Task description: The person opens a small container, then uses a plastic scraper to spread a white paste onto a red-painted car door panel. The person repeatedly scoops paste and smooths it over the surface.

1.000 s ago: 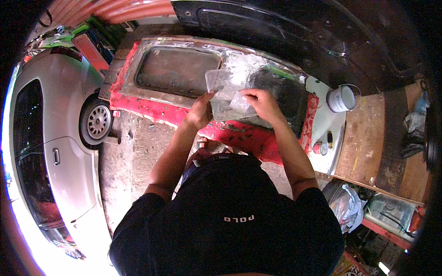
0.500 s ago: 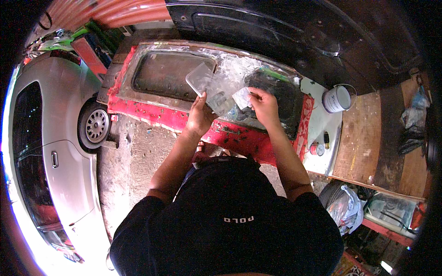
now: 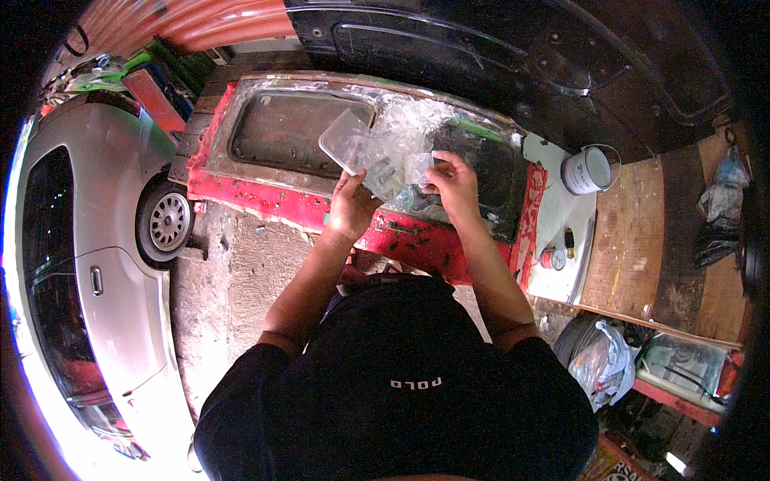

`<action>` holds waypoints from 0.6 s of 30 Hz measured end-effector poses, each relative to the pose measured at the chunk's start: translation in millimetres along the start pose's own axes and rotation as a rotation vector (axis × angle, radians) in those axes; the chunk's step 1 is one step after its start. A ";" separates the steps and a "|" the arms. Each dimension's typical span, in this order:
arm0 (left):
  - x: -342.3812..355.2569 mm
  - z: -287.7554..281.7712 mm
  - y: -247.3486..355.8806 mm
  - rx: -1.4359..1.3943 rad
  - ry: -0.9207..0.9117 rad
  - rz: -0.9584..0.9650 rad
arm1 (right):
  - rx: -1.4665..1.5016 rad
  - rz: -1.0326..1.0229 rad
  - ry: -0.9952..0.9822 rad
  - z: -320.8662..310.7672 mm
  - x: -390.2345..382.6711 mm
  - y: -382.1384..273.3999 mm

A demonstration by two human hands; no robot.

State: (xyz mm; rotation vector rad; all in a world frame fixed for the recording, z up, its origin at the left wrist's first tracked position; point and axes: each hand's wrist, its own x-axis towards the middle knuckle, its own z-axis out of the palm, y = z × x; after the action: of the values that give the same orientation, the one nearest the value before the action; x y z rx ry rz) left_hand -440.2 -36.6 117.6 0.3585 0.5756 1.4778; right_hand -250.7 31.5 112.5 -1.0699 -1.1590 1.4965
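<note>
My left hand (image 3: 351, 207) is closed on the near edge of a clear plastic container (image 3: 345, 135), tilted over the workpiece. Whitish smears cloud its inside. My right hand (image 3: 455, 186) pinches a small, thin, see-through whitish square (image 3: 419, 167) between thumb and fingers, close to the container's right side. Whether it is a sachet or a scraper I cannot make out. Beneath both hands lies a vehicle panel with red edges (image 3: 277, 207) and a framed window opening (image 3: 301, 132). White powdery material (image 3: 413, 116) covers its middle.
At the right, a white pail (image 3: 585, 171) with a wire handle, a small round tin (image 3: 553, 259) and a small dark bottle (image 3: 569, 240) stand on a white surface. A silver car (image 3: 112, 240) is at the left. A large black panel (image 3: 513, 64) leans behind.
The square in my right hand has turned and looks more see-through. The container in my left hand has shifted slightly left. Both grips hold.
</note>
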 end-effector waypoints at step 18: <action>4.5 0.8 7.2 0.049 0.035 -0.120 | -0.428 -0.175 -0.040 -12.1 2.5 -3.1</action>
State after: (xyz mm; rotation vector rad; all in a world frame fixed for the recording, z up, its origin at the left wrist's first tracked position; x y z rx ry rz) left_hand -445.7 -31.4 121.6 0.3312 0.6514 1.3583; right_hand -239.0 36.4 113.2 -1.1854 -1.6050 1.1650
